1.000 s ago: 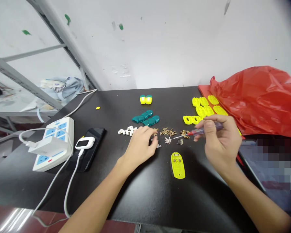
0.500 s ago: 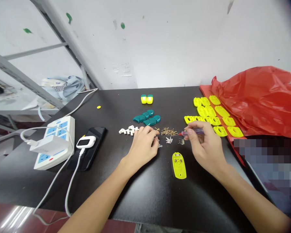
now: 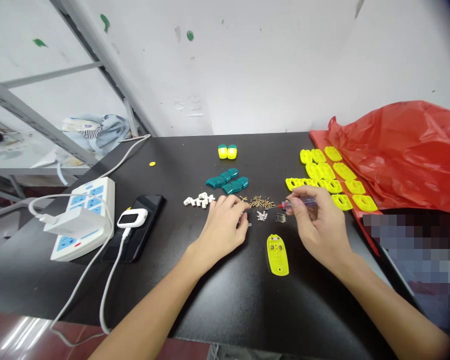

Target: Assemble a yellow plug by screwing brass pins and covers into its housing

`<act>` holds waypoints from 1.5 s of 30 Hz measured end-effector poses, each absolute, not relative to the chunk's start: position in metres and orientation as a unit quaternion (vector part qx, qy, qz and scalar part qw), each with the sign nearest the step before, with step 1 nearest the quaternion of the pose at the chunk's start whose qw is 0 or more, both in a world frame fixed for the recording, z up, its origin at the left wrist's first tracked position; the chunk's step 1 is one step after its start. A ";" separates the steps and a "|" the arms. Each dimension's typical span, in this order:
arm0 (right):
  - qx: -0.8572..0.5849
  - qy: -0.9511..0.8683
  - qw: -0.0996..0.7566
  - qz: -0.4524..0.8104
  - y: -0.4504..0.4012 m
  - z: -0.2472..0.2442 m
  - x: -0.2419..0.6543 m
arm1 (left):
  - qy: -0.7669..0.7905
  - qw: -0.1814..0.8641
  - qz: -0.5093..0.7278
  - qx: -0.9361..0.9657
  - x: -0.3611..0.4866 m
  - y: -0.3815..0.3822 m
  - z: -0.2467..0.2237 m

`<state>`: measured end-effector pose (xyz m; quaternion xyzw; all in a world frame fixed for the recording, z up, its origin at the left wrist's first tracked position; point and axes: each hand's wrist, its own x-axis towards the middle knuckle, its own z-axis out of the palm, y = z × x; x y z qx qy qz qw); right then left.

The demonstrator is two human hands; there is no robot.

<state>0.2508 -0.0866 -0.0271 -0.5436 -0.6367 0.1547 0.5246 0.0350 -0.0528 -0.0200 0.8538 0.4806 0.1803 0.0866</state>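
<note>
Yellow plastic housing [image 3: 277, 256] is laid flat on the black tabletop [image 3: 210, 300], just in front of the right hand [image 3: 320, 225]. A slim screwdriver [image 3: 302, 202] with a translucent handle and red collar is held in a narrow pinch between the right thumb and fingers, its shaft directed left, above a small group of dark metal pins [image 3: 281, 218]. The left hand [image 3: 225, 227] is rested with its fingers curled downward, near silver metal clips [image 3: 261, 215]; whether a part is held there cannot be told. Brass screws [image 3: 261, 202] are heaped just beyond those fingers, white plastic pieces [image 3: 198, 200] lie to the left, and teal covers [image 3: 227, 181] are grouped behind. Further yellow housings [image 3: 324, 172] are arranged in rows on a red sheet [image 3: 317, 137].
</note>
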 end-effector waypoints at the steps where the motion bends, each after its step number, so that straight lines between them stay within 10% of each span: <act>1: -0.544 -0.636 0.525 0.154 -0.087 -0.027 0.251 | 0.481 0.087 0.179 0.854 0.035 -0.053 -0.020; 38: -0.513 -0.635 0.557 0.153 -0.092 -0.029 0.248 | 0.608 0.031 0.108 0.786 0.000 -0.021 -0.023; 45: -0.474 -0.623 0.621 0.036 -0.093 -0.023 0.248 | 0.521 0.250 0.346 0.739 0.012 -0.026 -0.013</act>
